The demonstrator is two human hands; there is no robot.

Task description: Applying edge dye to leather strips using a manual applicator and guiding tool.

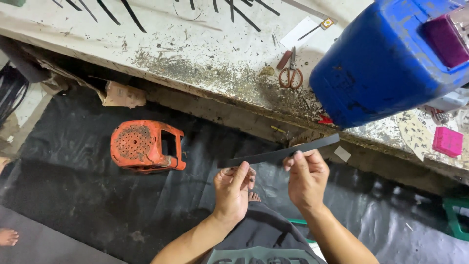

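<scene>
1. Both your hands pinch one black strip: left hand (233,188) near its left end, right hand (305,176) mid-strip.
2. The black strip (278,155) hangs uncut below the tabletop (195,54); scissors (291,73) lie untouched.

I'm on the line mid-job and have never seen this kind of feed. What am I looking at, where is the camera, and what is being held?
There is no machine: the one picture comes from a camera on a person's head, looking down. Their left hand and right hand pinch a long black strip between them. Ahead is a dirty white workbench with scissors, a big blue jerrycan and small pink boxes. Below, an orange plastic stool lies on its side on black sheeting.
</scene>
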